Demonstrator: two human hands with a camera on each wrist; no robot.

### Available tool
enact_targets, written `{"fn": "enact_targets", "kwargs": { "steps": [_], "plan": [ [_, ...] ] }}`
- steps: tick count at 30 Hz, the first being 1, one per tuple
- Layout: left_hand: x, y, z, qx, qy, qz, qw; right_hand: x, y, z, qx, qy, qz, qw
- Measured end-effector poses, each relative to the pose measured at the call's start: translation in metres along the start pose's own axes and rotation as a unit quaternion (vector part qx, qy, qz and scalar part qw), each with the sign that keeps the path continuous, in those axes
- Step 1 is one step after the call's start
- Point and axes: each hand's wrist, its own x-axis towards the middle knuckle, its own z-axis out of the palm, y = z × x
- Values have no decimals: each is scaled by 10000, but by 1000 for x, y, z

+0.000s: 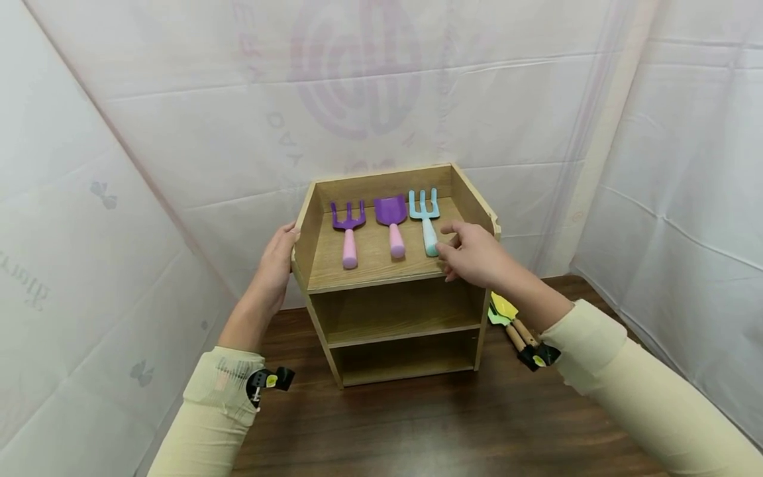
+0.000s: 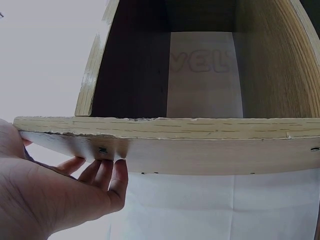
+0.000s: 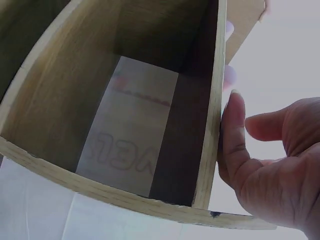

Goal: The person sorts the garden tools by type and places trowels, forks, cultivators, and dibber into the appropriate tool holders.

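Wooden shelf [image 1: 393, 311], three tools [image 1: 391, 211] on top

A wooden shelf [image 1: 386, 281] with three levels stands on the dark bench [image 1: 381, 424], against white sheeting [image 1: 501, 126] that bears faint pink print. On its walled top level, three tools lie in a row, prongs and blade toward the back: a purple fork [image 1: 348, 233] with a pink handle, a purple shovel [image 1: 391, 218], also pink-handled, and a blue fork [image 1: 425, 218]. The left hand [image 1: 275, 265] rests against the shelf's left side. The right hand [image 1: 473, 255], its fingers bent, is at the lower end of the blue fork's handle; whether they touch is unclear. Right of the shelf lie a yellow trowel [image 1: 505, 306] and a green trowel [image 1: 496, 317], partly overlapping.
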Motion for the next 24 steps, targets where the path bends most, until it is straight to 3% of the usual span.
{"fn": "enact_targets", "kwargs": {
  "steps": [7,15,19,24],
  "plan": [
    [-1,0,2,-9,22,38,10000,-34,21,-5,666,130,-541,9962],
    [0,3,4,-86,30,77,9999,-76,67,-34,489,514,-918,9932],
    [-1,2,5,-125,27,73,9999,-84,102,-50,472,773,-783,9928],
    [0,1,5,-197,83,98,9997,-79,145,-63,509,938,-190,9941]
  ]
}}
